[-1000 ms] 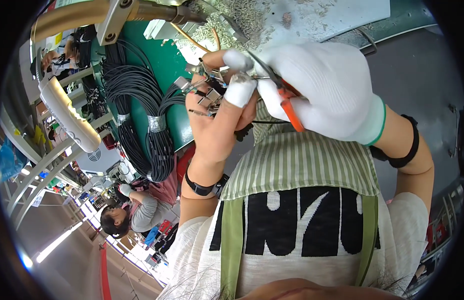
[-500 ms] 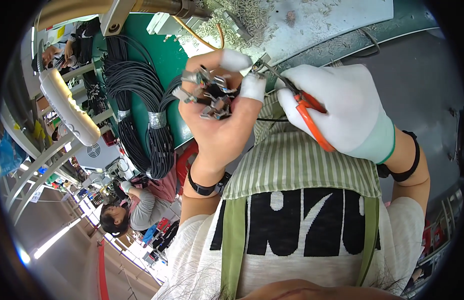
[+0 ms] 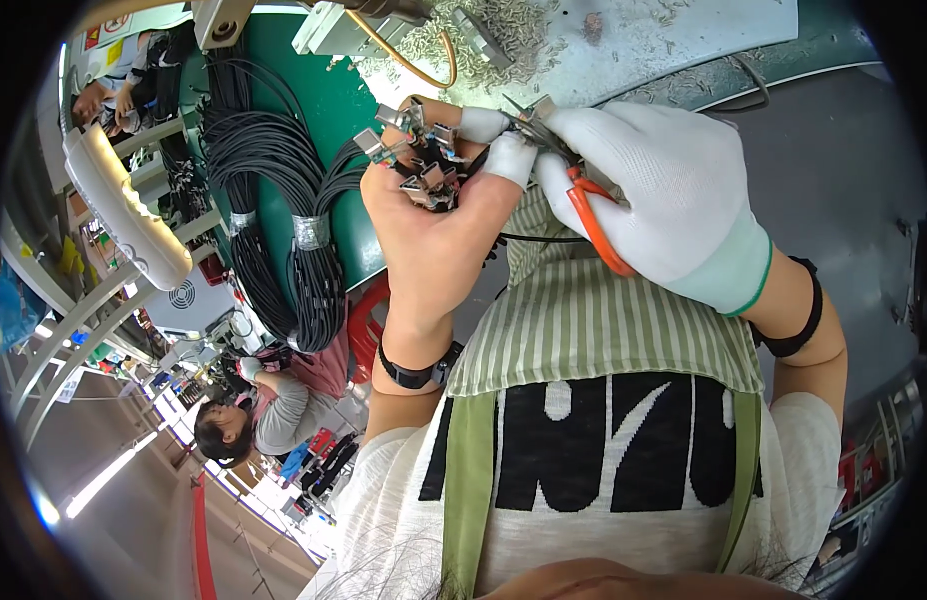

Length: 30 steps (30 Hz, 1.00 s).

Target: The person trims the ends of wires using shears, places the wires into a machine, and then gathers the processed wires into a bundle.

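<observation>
My left hand (image 3: 423, 235), with white covers on the thumb and index tips, is closed around several cable ends with metal connectors (image 3: 431, 185). Between those covered tips it pinches one more connector, mostly hidden by the tool. My right hand (image 3: 673, 190), in a white glove, is closed on a pair of cutting pliers with red-orange handles (image 3: 595, 222). The pliers' dark jaws lie at the pinched connector; whether they grip it I cannot tell. A black cable (image 3: 548, 239) runs between my hands above the striped apron (image 3: 603, 320).
Bundled black cables (image 3: 318, 290) lie on the green table (image 3: 358, 245) to the left. Beyond my hands, small metal pieces (image 3: 513, 45) are heaped around a grey block (image 3: 480, 38) on a pale board (image 3: 673, 35). A lamp (image 3: 128, 210) stands left; a co-worker (image 3: 293, 415) sits beyond.
My right hand and the pliers have moved left and slightly up, bringing the jaws across the left fingertips. The left hand has turned slightly, with the connectors still in it.
</observation>
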### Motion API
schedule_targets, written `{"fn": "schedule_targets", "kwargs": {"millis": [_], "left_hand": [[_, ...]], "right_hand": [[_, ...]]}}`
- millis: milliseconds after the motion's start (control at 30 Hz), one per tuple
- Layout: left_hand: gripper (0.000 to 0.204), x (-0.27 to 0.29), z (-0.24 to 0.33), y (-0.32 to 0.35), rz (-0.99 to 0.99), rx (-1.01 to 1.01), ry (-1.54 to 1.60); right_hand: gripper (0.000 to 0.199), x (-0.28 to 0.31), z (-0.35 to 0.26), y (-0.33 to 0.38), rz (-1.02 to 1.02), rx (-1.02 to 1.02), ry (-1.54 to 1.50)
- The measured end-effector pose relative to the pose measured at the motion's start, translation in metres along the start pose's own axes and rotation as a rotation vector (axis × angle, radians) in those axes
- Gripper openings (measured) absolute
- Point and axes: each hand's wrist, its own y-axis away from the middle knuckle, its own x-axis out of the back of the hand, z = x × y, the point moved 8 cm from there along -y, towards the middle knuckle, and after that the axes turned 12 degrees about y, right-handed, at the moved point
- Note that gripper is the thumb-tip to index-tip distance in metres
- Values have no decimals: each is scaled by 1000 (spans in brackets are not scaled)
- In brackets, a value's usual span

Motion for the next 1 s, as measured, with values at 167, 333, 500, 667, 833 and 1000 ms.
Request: {"fn": "schedule_targets", "kwargs": {"millis": [167,333,500,667,833,1000], "left_hand": [[19,1,-13,-3,-13,189,174],[7,21,-40,-16,7,302,221],[3,12,-54,-50,-34,321,456],[8,6,-48,-66,-153,286,351],[10,7,-32,-66,-167,266,97],[12,7,-12,-64,-141,72,-181]], "right_hand": [[15,-25,6,4,-325,-100,-380],[17,-26,31,-1,-358,-149,-370],[25,-15,40,-53,-361,27,-400],[22,-52,55,-63,-636,-364,-573],[21,-66,51,-55,-679,-463,-1085],[19,-63,48,-59,-670,-411,-977]]}}
